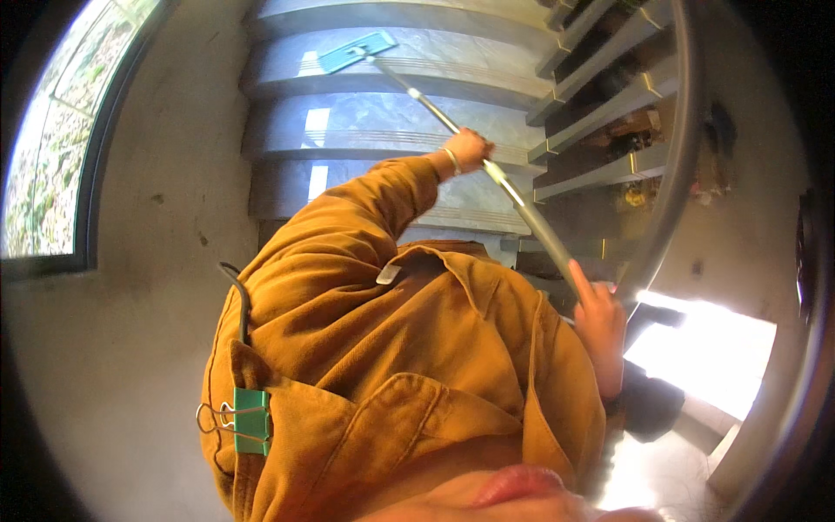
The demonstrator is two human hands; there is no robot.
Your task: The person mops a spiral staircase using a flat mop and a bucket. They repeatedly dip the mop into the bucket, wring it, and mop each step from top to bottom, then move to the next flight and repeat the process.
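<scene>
A flat mop's light-blue head (357,52) lies tilted on a grey stone stair tread near the top of the view. Its metal handle (515,194) runs down to the right, across several steps. My left hand (468,150), with a pale bangle at the wrist, is closed around the middle of the handle. Lower right, my right hand (597,313) grips the handle's upper end, with one finger stretched along the pole. Part of that grip is hidden by the hand itself.
A curved dark handrail (685,130) runs down the right side, beside grey slats or treads (607,173) with dark gaps. At the left stand a bare grey wall (169,163) and a dark-framed window (85,196). Bright light falls at lower right.
</scene>
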